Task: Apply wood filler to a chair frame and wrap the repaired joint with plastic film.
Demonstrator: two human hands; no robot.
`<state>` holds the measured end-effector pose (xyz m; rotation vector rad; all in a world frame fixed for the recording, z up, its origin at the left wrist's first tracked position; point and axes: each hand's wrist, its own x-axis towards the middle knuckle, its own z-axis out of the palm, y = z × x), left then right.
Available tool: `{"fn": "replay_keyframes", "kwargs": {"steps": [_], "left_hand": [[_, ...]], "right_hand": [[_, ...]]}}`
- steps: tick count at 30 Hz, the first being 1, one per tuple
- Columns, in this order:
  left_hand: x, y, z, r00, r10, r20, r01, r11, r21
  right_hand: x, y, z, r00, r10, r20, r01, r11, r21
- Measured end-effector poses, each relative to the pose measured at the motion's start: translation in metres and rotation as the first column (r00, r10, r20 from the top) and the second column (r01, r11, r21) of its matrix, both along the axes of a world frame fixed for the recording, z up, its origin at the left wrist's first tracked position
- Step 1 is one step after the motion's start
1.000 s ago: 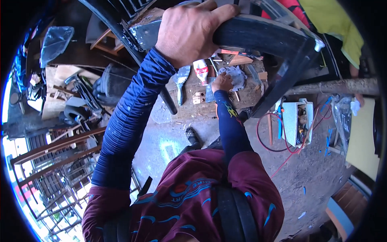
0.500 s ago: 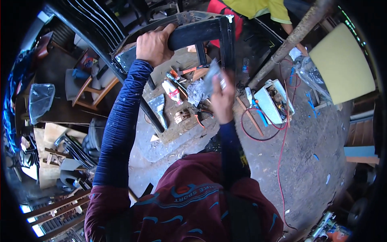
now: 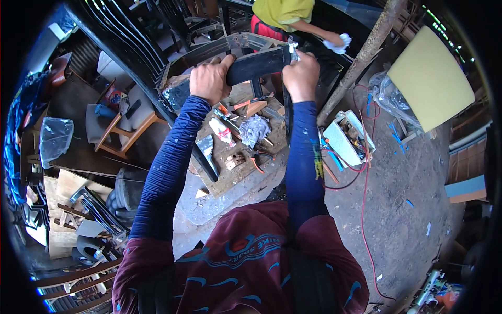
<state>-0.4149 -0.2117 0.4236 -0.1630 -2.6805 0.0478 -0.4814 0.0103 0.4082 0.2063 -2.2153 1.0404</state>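
Note:
My left hand (image 3: 209, 79) is wrapped over the rail of a black wooden chair frame (image 3: 256, 67), near its left corner. My right hand (image 3: 302, 76) is closed at the frame's right corner, where a dab of white filler (image 3: 292, 47) shows. It pinches a flat grey piece (image 3: 296, 55), mostly hidden by the fingers, which looks like a scraper. Below the frame, a wooden board (image 3: 231, 178) bears a crumpled grey rag (image 3: 254, 131), a white bottle with a red label (image 3: 222, 131), a broad putty knife (image 3: 205, 147) and orange-handled pliers (image 3: 258, 162).
Beyond the frame, a person in a yellow shirt (image 3: 285, 11) holds a white cloth (image 3: 340, 44). A wooden post (image 3: 361, 65) slants at the right, near a white tool box (image 3: 342, 144), a red hose (image 3: 363, 220) and a yellow panel (image 3: 431, 78). A wooden armchair (image 3: 125, 118) lies at left.
My right hand has moved up and away from above the board to the frame's right corner. My left hand keeps hold of the rail. The other person's cloth has come into plain view.

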Motion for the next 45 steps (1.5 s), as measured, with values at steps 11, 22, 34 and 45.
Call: {"fn": "replay_keyframes", "kwargs": {"steps": [11, 22, 34, 45], "left_hand": [[-0.001, -0.002, -0.001, 1.000, 0.004, 0.014, -0.004, 1.000, 0.011], [0.002, 0.000, 0.002, 1.000, -0.011, 0.027, 0.010, 1.000, 0.028], [0.004, -0.003, -0.006, 1.000, -0.024, 0.006, 0.024, 0.999, 0.030], [0.005, -0.005, -0.008, 0.999, -0.053, -0.009, 0.053, 0.998, 0.030]], "right_hand": [[0.020, -0.020, -0.018, 0.989, -0.134, -0.055, 0.139, 0.984, 0.110], [0.011, -0.014, -0.024, 0.981, -0.165, -0.098, 0.171, 0.983, 0.058], [0.020, 0.017, 0.006, 0.996, 0.069, 0.050, -0.068, 0.997, -0.025], [0.003, 0.045, 0.033, 0.980, 0.128, 0.150, -0.160, 0.962, 0.220]]}}
